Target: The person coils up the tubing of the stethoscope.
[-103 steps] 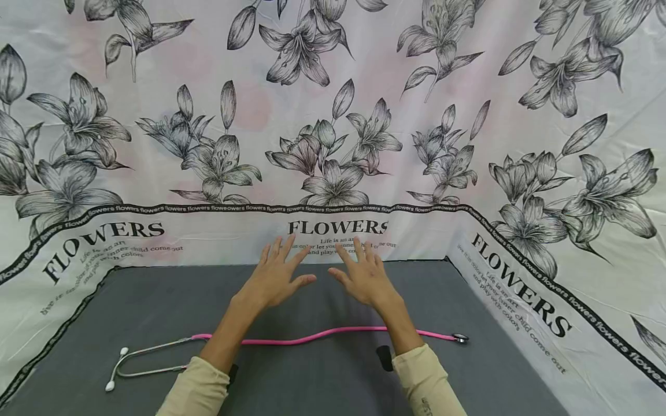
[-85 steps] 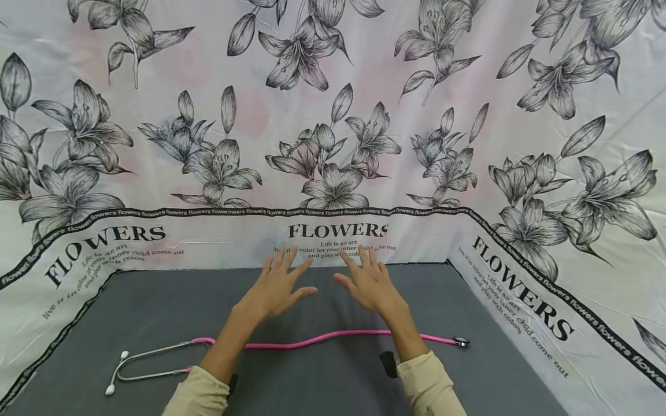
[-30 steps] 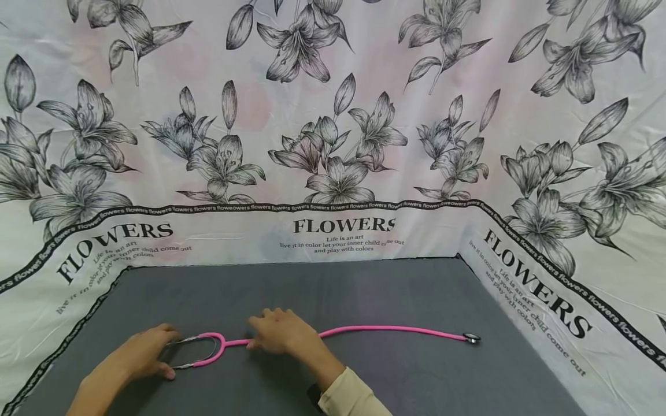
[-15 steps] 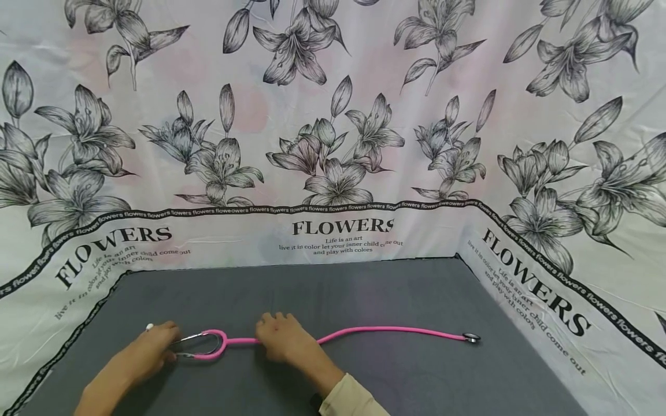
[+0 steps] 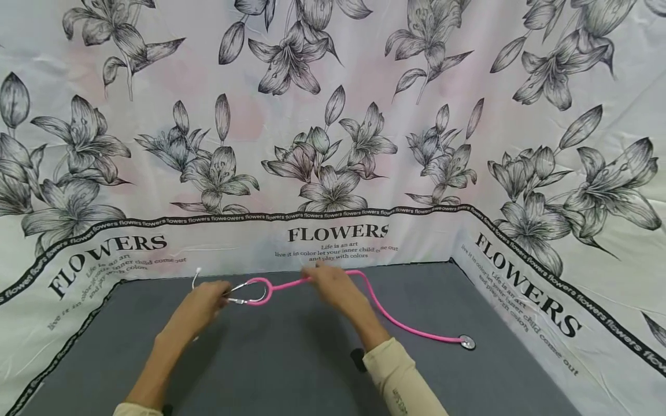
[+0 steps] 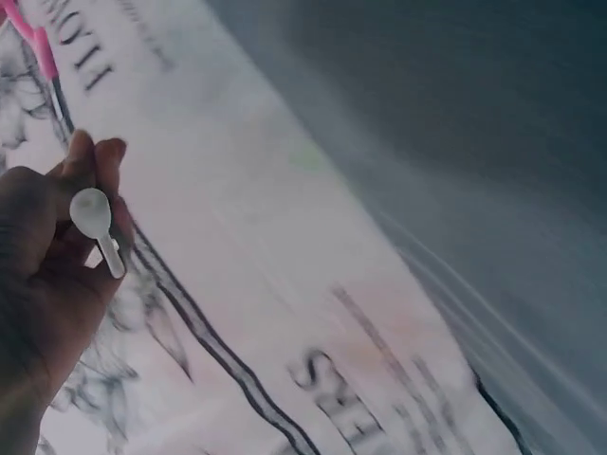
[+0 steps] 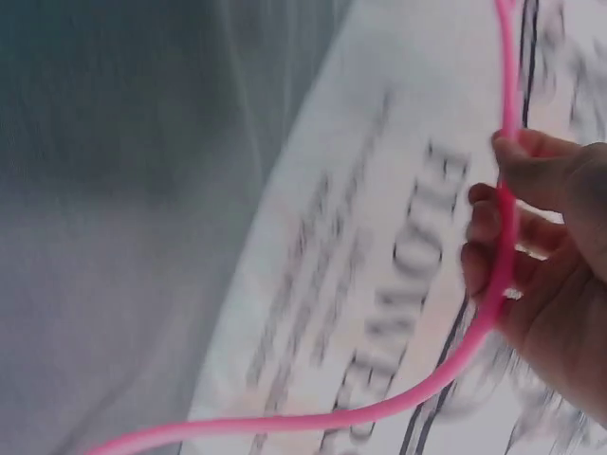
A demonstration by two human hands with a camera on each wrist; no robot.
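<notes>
A pink stethoscope (image 5: 385, 312) is partly lifted off the grey table. My left hand (image 5: 200, 306) grips its metal ear tubes; one white eartip (image 5: 198, 270) pokes out above that hand. In the left wrist view a white eartip (image 6: 91, 210) shows in front of the curled fingers (image 6: 109, 166). My right hand (image 5: 335, 286) holds the pink tubing right of the Y-split, and the right wrist view shows thumb and fingers around the tubing (image 7: 507, 227). From there the tube slopes down to the round metal chest piece (image 5: 467, 342), which lies at the table's right.
The grey tabletop (image 5: 281, 370) spreads beneath both hands. A white cloth (image 5: 234, 242) printed with flowers and lettering rises along the back and both sides.
Both hands, first spread open above the table, went down to the stethoscope and took hold of it. They have since raised its ear tubes and upper tubing; the chest piece has turned flat side up.
</notes>
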